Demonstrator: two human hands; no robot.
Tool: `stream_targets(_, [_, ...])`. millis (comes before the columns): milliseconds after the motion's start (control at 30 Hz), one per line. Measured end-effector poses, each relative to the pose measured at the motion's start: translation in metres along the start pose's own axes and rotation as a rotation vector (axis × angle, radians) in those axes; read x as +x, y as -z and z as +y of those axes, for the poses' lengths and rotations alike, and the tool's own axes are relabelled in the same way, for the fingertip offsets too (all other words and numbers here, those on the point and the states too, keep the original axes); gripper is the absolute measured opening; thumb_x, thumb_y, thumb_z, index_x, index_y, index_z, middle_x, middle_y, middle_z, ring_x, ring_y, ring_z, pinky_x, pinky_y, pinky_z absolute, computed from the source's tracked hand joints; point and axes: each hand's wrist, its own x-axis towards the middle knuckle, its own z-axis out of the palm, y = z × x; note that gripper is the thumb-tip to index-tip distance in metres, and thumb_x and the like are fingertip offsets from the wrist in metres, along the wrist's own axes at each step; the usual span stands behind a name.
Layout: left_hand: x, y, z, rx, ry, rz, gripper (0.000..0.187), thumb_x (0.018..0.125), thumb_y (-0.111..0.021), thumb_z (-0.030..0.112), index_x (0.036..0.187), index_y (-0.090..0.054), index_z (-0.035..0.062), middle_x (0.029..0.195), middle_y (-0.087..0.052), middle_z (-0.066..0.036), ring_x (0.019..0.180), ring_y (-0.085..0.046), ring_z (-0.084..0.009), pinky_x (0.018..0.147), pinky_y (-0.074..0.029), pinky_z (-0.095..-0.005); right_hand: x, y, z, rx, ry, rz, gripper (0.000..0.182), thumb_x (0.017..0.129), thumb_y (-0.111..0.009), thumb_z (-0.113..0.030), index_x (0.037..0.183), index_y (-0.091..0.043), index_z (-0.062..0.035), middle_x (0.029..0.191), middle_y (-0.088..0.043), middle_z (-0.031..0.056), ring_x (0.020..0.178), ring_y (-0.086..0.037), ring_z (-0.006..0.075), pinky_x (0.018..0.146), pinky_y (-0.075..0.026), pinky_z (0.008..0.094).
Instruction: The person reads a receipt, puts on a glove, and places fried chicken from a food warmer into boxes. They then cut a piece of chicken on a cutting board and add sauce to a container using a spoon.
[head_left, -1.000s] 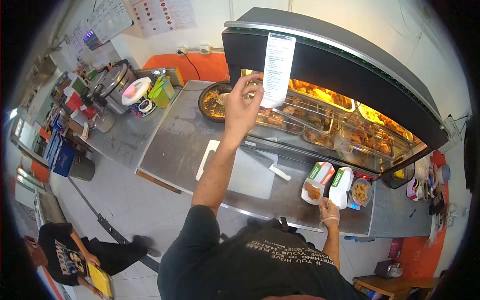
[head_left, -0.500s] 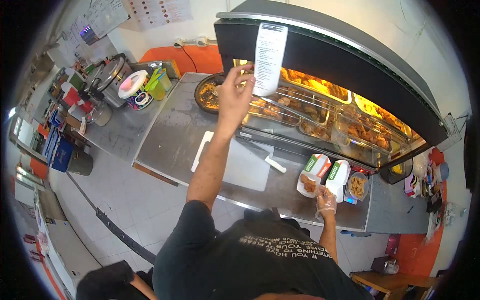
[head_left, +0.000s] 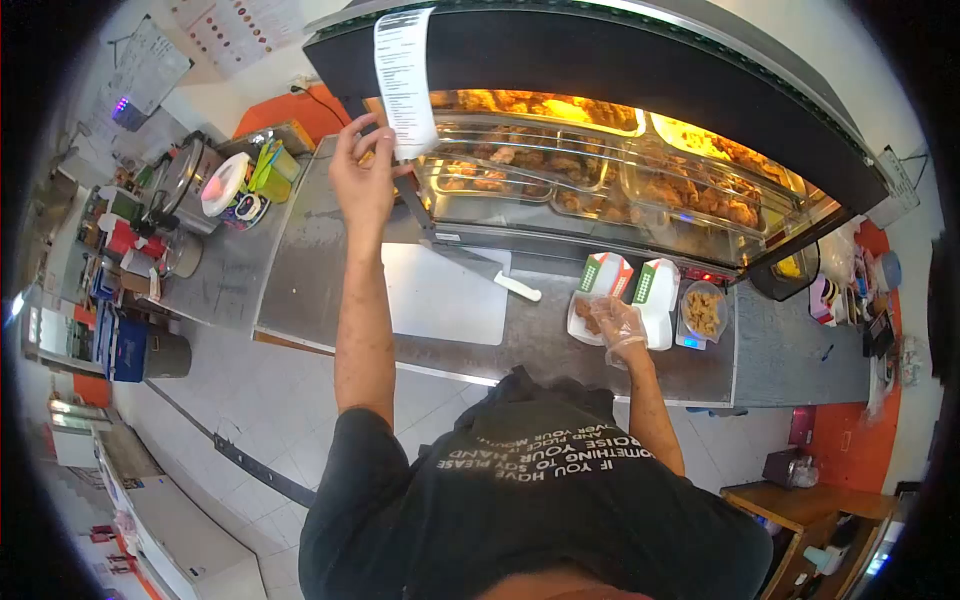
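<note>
My bare left hand (head_left: 364,175) is raised, its bent fingers pinching the lower left edge of a long printed receipt (head_left: 404,85). The receipt hangs down the front of the black-topped food warmer (head_left: 560,70). My right hand (head_left: 622,328), in a clear plastic glove, reaches into the left takeaway box (head_left: 608,272), its fingers curled at a piece of fried chicken (head_left: 584,316). That hand partly hides the chicken. Beside it stands a second open takeaway box (head_left: 655,300). Further right, a bowl of chopped food pieces (head_left: 703,312) sits on a small scale (head_left: 690,341) with a lit display.
A knife (head_left: 515,287) with a white handle lies across the top of a white cutting board (head_left: 450,305). Trays of fried food (head_left: 700,195) fill the lit warmer. On the left counter stand a large pot (head_left: 190,180) and a white-lidded tub (head_left: 230,190).
My right hand has moved left from between the boxes to the chicken in the left box. My left hand stays at the receipt. The whole view has shifted.
</note>
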Motion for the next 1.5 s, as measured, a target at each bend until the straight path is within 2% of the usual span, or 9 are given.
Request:
stream_targets(433, [-0.004, -0.014, 0.007, 0.072, -0.005, 0.048, 0.031, 0.092, -0.059, 0.005, 0.121, -0.052, -0.0042, 0.103, -0.068, -0.017, 0.086, -0.068, -0.0166, 0.059, -0.061, -0.0264, 0.012, 0.025, 0.042, -0.102, -0.005, -0.005, 0.025, 0.09, -0.061, -0.023, 0.104, -0.067, -0.0034, 0.096, -0.071, 0.0144, 0.088, -0.069, 0.0242, 0.077, -0.051, 0.0348])
stream_targets(500, [-0.004, -0.014, 0.006, 0.067, -0.014, 0.062, 0.03, 0.092, -0.059, 0.005, 0.12, -0.052, -0.0041, 0.102, -0.068, -0.017, 0.085, -0.068, -0.0163, 0.059, -0.061, -0.0264, 0.007, 0.026, 0.043, -0.123, 0.05, 0.019, 0.024, 0.091, -0.059, -0.022, 0.103, -0.065, -0.0029, 0.097, -0.069, 0.0199, 0.088, -0.067, 0.0377, 0.075, -0.052, 0.0436])
stream_targets(633, [-0.003, -0.012, 0.004, 0.043, -0.032, 0.082, 0.03, 0.09, -0.061, 0.003, 0.119, -0.053, -0.0043, 0.1, -0.069, -0.016, 0.083, -0.068, -0.0163, 0.059, -0.061, -0.0268, 0.006, 0.024, 0.047, -0.16, 0.106, 0.015, 0.025, 0.091, -0.059, -0.024, 0.105, -0.066, -0.0043, 0.097, -0.069, 0.0198, 0.087, -0.066, 0.0385, 0.076, -0.052, 0.043])
stream_targets(700, [-0.004, -0.011, 0.005, 0.029, -0.052, 0.081, 0.031, 0.089, -0.062, 0.003, 0.118, -0.053, -0.0048, 0.098, -0.069, -0.015, 0.081, -0.068, -0.0165, 0.058, -0.061, -0.027, 0.001, 0.026, 0.048, -0.123, 0.043, -0.02, 0.025, 0.091, -0.059, -0.024, 0.106, -0.066, -0.0042, 0.098, -0.069, 0.0199, 0.089, -0.067, 0.0375, 0.078, -0.052, 0.0416])
stream_targets(767, [-0.004, -0.011, 0.007, 0.044, -0.071, 0.088, 0.031, 0.088, -0.064, 0.003, 0.116, -0.053, -0.0058, 0.097, -0.069, -0.015, 0.08, -0.068, -0.0168, 0.058, -0.061, -0.027, 0.002, 0.027, 0.053, -0.073, 0.012, -0.034, 0.028, 0.093, -0.061, -0.025, 0.108, -0.066, -0.0022, 0.096, -0.071, 0.0152, 0.086, -0.068, 0.0224, 0.077, -0.052, 0.0349])
stream_targets(1100, [-0.005, -0.013, 0.018, 0.108, -0.043, 0.114, 0.037, 0.085, -0.069, 0.005, 0.118, -0.056, -0.0046, 0.097, -0.068, -0.015, 0.081, -0.068, -0.0171, 0.059, -0.061, -0.0279, 0.0, 0.035, 0.052, -0.057, 0.053, -0.043, 0.026, 0.091, -0.061, -0.022, 0.107, -0.067, -0.0033, 0.099, -0.07, 0.0177, 0.09, -0.069, 0.0318, 0.079, -0.052, 0.0393])
stream_targets(1167, [-0.004, -0.013, 0.018, 0.103, -0.062, 0.122, 0.036, 0.083, -0.069, 0.002, 0.115, -0.055, -0.0076, 0.096, -0.069, -0.016, 0.079, -0.07, -0.0189, 0.058, -0.061, -0.028, 0.002, 0.032, 0.067, -0.058, 0.097, -0.034, 0.025, 0.093, -0.06, -0.021, 0.109, -0.065, -0.0028, 0.089, -0.07, 0.0101, 0.08, -0.064, 0.0166, 0.073, -0.05, 0.0331])
stream_targets(1400, [-0.004, -0.014, 0.018, 0.125, -0.05, 0.117, 0.036, 0.082, -0.07, 0.001, 0.114, -0.056, -0.0061, 0.094, -0.069, -0.015, 0.077, -0.069, -0.0174, 0.059, -0.06, -0.0268, 0.008, 0.04, 0.082, 0.066, 0.058, -0.075, 0.023, 0.092, -0.058, -0.016, 0.11, -0.065, -0.0041, 0.088, -0.068, 0.0082, 0.08, -0.06, 0.0138, 0.073, -0.05, 0.0324])
stream_targets(1500, [0.007, -0.001, 0.0, 0.291, -0.208, 0.089, 0.036, 0.082, -0.071, 0.004, 0.115, -0.058, -0.0016, 0.09, -0.07, -0.011, 0.073, -0.064, -0.0124, 0.063, -0.052, -0.0237, 0.007, 0.044, 0.085, 0.032, 0.186, -0.079, 0.027, 0.093, -0.056, -0.021, 0.113, -0.065, -0.0064, 0.105, -0.069, 0.0171, 0.098, -0.067, 0.032, 0.087, -0.05, 0.0391])
